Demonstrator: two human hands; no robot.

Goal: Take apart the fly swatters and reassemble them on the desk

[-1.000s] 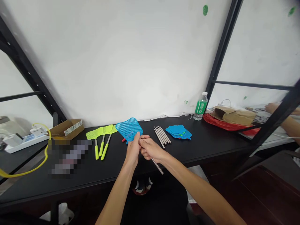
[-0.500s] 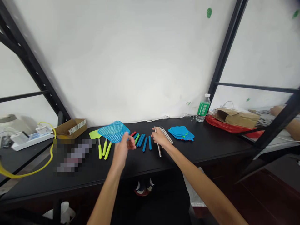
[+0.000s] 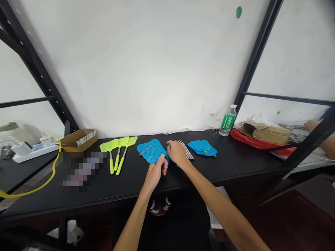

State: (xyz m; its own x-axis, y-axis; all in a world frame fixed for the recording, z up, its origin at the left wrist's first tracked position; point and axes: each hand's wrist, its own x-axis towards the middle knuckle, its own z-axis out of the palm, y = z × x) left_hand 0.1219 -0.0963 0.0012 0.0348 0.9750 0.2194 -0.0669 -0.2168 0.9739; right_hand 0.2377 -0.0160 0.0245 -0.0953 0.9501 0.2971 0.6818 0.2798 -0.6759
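My left hand (image 3: 156,171) grips a blue mesh swatter head (image 3: 151,151) by its near edge and holds it low over the black table (image 3: 235,164). My right hand (image 3: 177,153) is just right of it, fingers curled down onto the table beside a row of metal rods (image 3: 187,150). A blue handle grip (image 3: 167,160) peeks out between the two hands. What the right hand's fingers hold is hidden. A stack of blue swatter heads (image 3: 203,147) lies right of the rods.
Three yellow-green swatters (image 3: 119,148) lie left of my hands, with a cardboard box (image 3: 78,138) behind them. A green-labelled water bottle (image 3: 228,121) and a red bag under brown cardboard (image 3: 261,134) stand at the right. Another person's arm (image 3: 323,134) reaches in at far right.
My left hand has carried the blue swatter head from the left back to the middle, covering the coloured handle grips. My right hand has shifted slightly left and back, next to the rods.
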